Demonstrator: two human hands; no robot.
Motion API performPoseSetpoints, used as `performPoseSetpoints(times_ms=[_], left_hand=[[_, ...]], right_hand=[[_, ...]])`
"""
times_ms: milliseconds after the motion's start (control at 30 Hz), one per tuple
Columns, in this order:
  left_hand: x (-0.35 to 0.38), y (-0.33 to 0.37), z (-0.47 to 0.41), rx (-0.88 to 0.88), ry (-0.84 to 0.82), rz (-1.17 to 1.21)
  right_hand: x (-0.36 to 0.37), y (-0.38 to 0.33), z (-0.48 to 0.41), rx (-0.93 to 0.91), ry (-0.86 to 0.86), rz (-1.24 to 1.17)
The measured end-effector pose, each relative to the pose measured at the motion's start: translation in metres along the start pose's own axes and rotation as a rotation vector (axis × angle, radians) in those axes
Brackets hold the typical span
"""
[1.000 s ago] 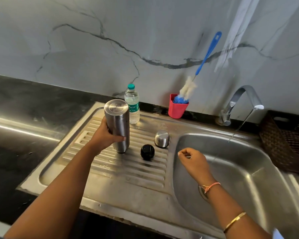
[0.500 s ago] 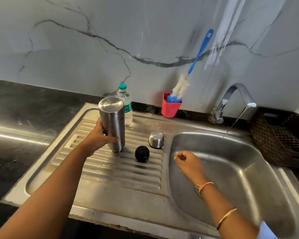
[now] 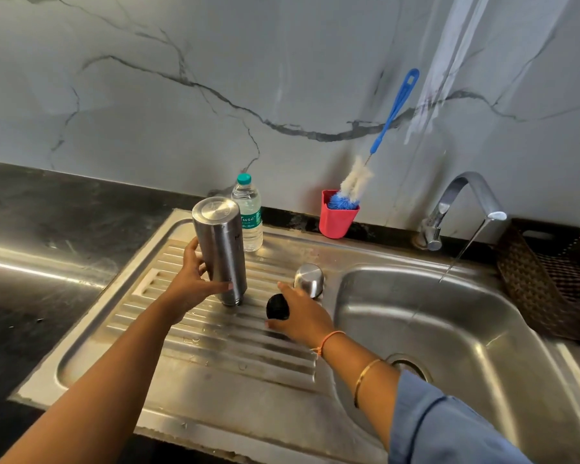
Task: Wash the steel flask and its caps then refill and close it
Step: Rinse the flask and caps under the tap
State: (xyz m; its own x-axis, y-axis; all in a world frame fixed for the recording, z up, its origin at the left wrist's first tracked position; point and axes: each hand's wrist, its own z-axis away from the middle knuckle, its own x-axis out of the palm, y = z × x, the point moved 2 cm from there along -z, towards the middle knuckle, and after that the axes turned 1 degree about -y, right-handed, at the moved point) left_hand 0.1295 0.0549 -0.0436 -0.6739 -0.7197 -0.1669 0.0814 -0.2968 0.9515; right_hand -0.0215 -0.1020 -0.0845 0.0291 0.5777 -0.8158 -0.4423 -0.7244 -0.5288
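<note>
The right hand [image 3: 302, 318] has left its position over the basin [image 3: 449, 329], where it hung loosely curled half a second earlier, and now sits on the drainboard [image 3: 215, 343] at the black inner cap [image 3: 277, 307]. Thumb on the near side and forefinger on the far side curl round the cap; it has not been lifted off the ribs. Judgement: washing appears complete, and cap retrieval marks the start of reassembly or a final rinse. The left hand [image 3: 195, 283] keeps its grip low on the steel flask [image 3: 220, 249], thumb across the front and fingers behind. The flask stands inverted, mouth down on the ribs, leaning slightly, just left of the black cap; it must be turned upright before refilling. The steel outer cap [image 3: 309, 279] rests dome-up just beyond the right hand's fingers, near enough to be knocked toward the basin edge. Behind the flask and close against it stands a plastic water bottle [image 3: 248, 216], cap on, the likely refill source. Further back, a red cup [image 3: 337, 221] holds a bottle brush [image 3: 392, 108] leaning on the wall. The tap [image 3: 462, 195] runs a thin stream into the basin. A woven basket [image 3: 533, 279] sits far right, well apart.
</note>
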Motion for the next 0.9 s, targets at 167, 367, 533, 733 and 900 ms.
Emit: performPoseSetpoints(times_ms=[167, 367, 533, 733, 900], left_hand=[[0.019, -0.028, 0.029, -0.064, 0.325, 0.017], [0.077, -0.055, 0.071, 0.059, 0.597, 0.069], [0.133, -0.047, 0.075, 0.088, 0.486, 0.004], [0.199, -0.020, 0.061, 0.139, 0.314, -0.099], [0.256, 0.015, 0.031, 0.256, 0.135, -0.245]], right_hand=[[0.016, -0.006, -0.002, -0.069, 0.079, 0.093], [0.004, 0.019, 0.021, -0.017, 0.312, -0.326], [-0.021, 0.086, 0.050, 0.215, 0.527, -0.733], [-0.087, 0.172, 0.063, 0.462, 0.664, -1.191], [-0.140, 0.196, 0.056, 0.496, 0.511, -1.742]])
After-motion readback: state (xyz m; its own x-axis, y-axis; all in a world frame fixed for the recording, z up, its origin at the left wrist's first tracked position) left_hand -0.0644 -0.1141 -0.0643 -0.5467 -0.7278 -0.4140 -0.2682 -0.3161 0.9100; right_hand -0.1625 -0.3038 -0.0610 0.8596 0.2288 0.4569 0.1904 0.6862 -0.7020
